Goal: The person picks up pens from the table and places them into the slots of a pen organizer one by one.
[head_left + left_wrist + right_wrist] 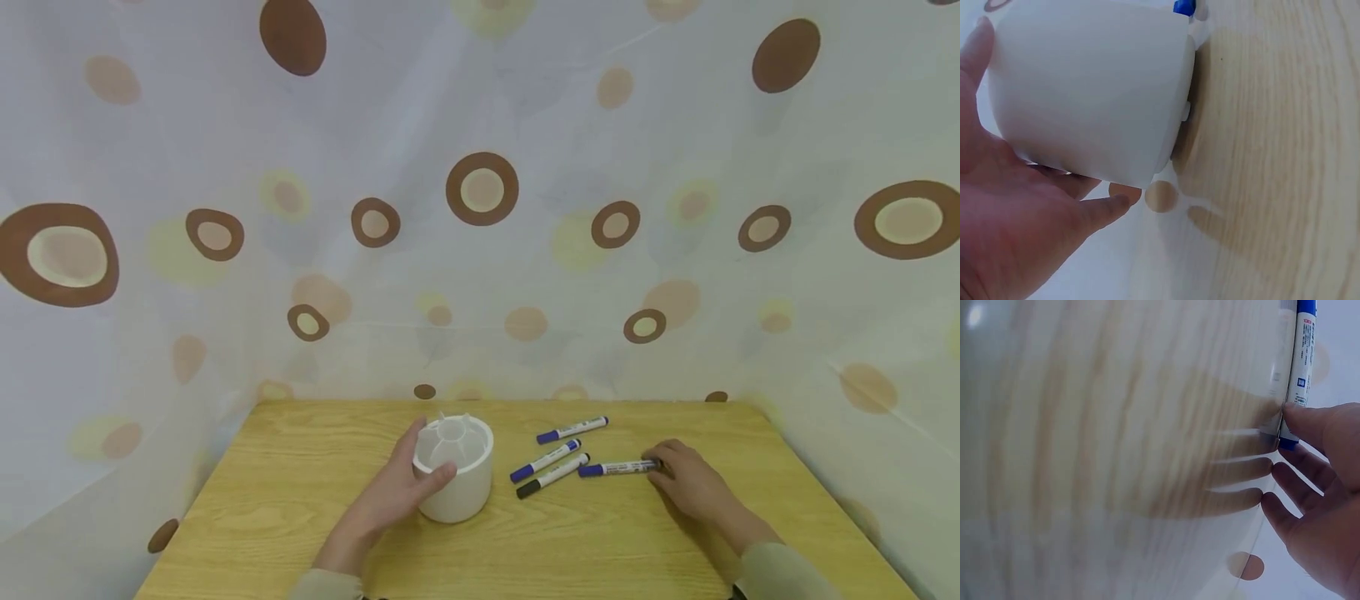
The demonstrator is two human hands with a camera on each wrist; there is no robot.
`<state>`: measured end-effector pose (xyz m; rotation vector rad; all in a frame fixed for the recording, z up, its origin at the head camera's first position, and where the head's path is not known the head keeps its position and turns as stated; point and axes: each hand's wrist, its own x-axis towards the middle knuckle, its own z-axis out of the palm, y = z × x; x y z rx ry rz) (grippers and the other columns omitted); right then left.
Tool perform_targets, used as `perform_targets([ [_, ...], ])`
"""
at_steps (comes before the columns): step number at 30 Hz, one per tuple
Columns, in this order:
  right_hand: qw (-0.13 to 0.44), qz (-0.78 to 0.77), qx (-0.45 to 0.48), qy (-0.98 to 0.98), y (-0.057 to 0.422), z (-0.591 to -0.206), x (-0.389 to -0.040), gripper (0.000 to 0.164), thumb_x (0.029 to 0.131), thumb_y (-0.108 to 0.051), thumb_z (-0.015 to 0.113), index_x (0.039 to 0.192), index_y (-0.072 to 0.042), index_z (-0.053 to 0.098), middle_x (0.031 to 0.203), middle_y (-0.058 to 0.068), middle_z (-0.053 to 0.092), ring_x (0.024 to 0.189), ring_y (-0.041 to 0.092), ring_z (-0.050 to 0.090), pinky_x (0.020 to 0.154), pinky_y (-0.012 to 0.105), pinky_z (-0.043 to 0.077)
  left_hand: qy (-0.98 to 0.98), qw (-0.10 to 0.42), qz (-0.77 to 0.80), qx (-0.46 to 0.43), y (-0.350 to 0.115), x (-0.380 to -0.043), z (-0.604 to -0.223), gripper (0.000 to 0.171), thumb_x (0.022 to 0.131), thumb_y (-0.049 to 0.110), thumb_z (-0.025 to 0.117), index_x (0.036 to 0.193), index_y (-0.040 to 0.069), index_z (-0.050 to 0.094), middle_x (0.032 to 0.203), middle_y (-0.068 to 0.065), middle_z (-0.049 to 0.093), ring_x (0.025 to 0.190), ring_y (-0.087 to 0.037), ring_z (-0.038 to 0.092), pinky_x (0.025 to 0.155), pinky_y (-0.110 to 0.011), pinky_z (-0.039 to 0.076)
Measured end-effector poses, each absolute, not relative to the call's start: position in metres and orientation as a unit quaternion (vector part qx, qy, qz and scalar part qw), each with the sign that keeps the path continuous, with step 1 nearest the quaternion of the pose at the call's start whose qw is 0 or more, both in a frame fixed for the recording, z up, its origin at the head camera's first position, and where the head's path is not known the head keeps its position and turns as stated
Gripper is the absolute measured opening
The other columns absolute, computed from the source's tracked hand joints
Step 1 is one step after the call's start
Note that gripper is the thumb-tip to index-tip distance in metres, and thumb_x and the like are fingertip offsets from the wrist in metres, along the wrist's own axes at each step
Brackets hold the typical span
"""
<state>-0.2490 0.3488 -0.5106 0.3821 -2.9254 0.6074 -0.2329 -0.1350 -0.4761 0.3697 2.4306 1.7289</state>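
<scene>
Count one white pot (467, 497) on one wooden table (570, 550), with one divider (452, 431) inside the pot, its compartments too unclear to number. To the right of the pot, find three blue-capped markers (582, 428) (551, 457) (621, 468) and one black-capped marker (557, 474), four in all. Add one left hand (390, 493) at the left side of the pot and one right hand (695, 483) well to its right. Add two sleeves (328, 586) (783, 573), one either side of the pot, and one spotted sheet (540, 108) behind the pot.
</scene>
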Motion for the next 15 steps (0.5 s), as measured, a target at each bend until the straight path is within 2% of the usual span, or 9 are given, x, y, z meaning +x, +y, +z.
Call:
perform_targets([
  [7, 0.066, 0.198, 0.120, -0.971, 0.3545, -0.5092, -0.2478, 0.012, 0.097, -0.001, 0.080, 0.109, -0.005, 0.078, 0.114, 0.013, 0.070, 0.107, 0.040, 0.069, 0.095, 0.062, 0.059, 0.791, 0.074, 0.595, 0.123, -0.1378, -0.2330, -0.4786, 0.104, 0.102, 0.038, 0.081, 0.175, 0.003, 0.016, 0.175, -0.029, 0.025, 0.160, -0.052, 0.027, 0.127, -0.074, 0.019],
  [15, 0.043, 0.209, 0.112, -0.970, 0.3594, -0.5033, -0.2411, 0.008, 0.098, -0.004, 0.081, 0.104, -0.008, 0.077, 0.105, 0.004, 0.069, 0.098, 0.027, 0.069, 0.089, 0.054, 0.060, 0.796, 0.076, 0.588, 0.124, -0.1369, -0.2371, -0.4845, 0.105, 0.101, 0.044, 0.082, 0.175, 0.006, 0.019, 0.175, -0.026, 0.027, 0.158, -0.048, 0.033, 0.128, -0.072, 0.021],
])
